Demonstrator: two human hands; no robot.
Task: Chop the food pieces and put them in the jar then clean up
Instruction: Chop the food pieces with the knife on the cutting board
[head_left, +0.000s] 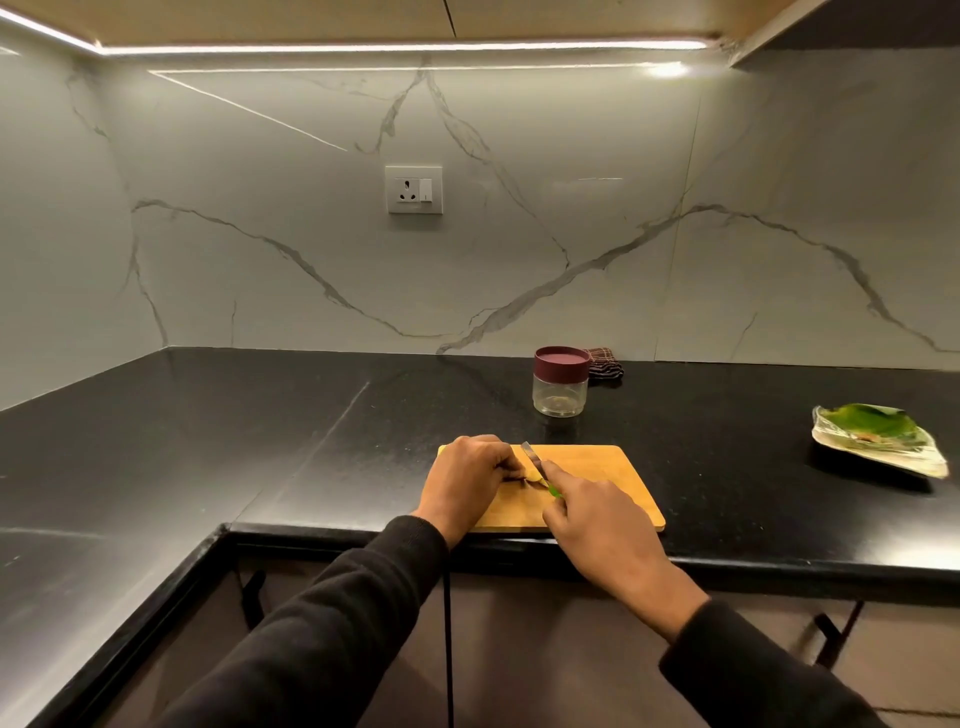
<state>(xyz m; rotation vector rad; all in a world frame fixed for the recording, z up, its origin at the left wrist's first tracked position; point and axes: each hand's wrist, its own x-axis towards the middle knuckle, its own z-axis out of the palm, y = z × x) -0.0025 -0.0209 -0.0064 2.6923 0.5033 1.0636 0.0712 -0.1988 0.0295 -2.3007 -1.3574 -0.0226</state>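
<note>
A wooden cutting board (608, 478) lies at the front edge of the black counter. My left hand (465, 483) presses a small food piece (524, 479) down on the board's left part; the piece is mostly hidden under my fingers. My right hand (597, 525) grips a knife (536, 463) with a green handle, forefinger along the blade's back, the blade resting on the food piece right beside my left fingertips. Behind the board stands a clear jar (560, 387) with a maroon lid on it.
A dark checked cloth (605, 364) lies against the wall behind the jar. A leaf-shaped plate (878, 439) with green leaf and scraps sits at the right. A wall socket (414, 189) is above the counter (208, 441), which turns a corner at the left.
</note>
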